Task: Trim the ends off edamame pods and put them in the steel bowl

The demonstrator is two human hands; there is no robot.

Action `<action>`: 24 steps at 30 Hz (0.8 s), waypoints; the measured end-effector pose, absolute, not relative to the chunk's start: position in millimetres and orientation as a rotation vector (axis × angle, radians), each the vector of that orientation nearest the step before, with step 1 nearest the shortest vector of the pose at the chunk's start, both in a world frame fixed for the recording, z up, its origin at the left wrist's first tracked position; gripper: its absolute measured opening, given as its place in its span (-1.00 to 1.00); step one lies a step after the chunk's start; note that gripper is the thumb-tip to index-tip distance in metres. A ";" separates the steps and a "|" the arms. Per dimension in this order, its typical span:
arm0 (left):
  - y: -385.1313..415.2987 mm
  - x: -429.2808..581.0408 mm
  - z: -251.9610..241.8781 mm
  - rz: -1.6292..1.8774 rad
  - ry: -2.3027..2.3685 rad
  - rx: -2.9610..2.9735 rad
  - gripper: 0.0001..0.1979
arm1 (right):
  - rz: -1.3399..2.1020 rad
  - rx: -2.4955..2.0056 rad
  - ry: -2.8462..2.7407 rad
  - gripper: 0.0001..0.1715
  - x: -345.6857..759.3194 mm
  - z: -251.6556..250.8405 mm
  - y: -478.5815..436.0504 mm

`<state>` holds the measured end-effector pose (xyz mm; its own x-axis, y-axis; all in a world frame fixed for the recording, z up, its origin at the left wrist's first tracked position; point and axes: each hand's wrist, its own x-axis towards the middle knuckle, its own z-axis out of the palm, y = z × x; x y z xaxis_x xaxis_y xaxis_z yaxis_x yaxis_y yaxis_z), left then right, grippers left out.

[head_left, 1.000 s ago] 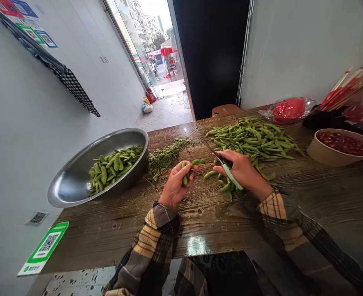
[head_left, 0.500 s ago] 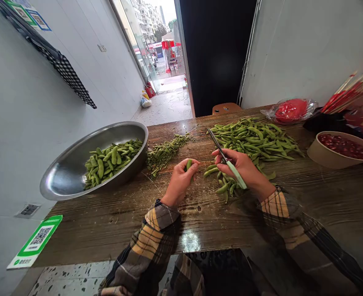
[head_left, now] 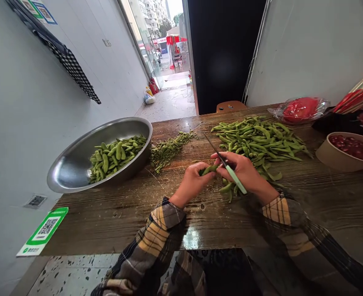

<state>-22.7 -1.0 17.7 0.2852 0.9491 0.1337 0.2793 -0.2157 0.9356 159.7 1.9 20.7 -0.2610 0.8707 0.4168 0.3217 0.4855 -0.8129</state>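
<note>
My left hand (head_left: 195, 181) is closed around a green edamame pod (head_left: 210, 169), whose end reaches toward the other hand. Close beside it, my right hand (head_left: 243, 170) grips a small knife (head_left: 236, 179) with a pale green handle, the thin dark blade pointing up and away to the left. The right fingertips are at the pod's end; I cannot tell whether they pinch it. Beyond the right hand lies a heap of whole edamame pods (head_left: 261, 137), some of it hidden by the hand. A strip of small green trimmings (head_left: 172, 149) lies left of the blade.
A tilted steel bowl (head_left: 76, 144) with edamame pods stands at the left of the wooden table (head_left: 132, 222). On the right are a paper tub (head_left: 338, 154) of dark red pieces, a red item in clear plastic (head_left: 301, 110) and skewers (head_left: 358, 92). A QR card (head_left: 44, 232) sits at the left edge.
My left hand has moved right with a pod, up to my right hand. The knife stays in the right hand. The whole view has shifted slightly.
</note>
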 end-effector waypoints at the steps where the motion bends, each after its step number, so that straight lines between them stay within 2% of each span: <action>1: -1.1 -24.4 18.3 0.980 1.105 1.573 -0.81 | 0.688 -1.019 -1.805 -0.60 161.9 21.2 2.7; 6: -0.8 -31.6 24.8 1.094 0.929 1.152 -0.78 | 0.405 -1.093 -1.926 -0.55 169.8 20.2 4.2; 10: -0.5 -32.3 26.0 1.126 0.904 1.087 -0.76 | 0.430 -1.116 -2.097 -0.46 167.2 20.0 0.2; 24: -4.2 -29.7 27.1 1.106 1.026 1.324 -0.77 | 0.486 -1.096 -2.167 -0.44 161.6 22.3 -4.6</action>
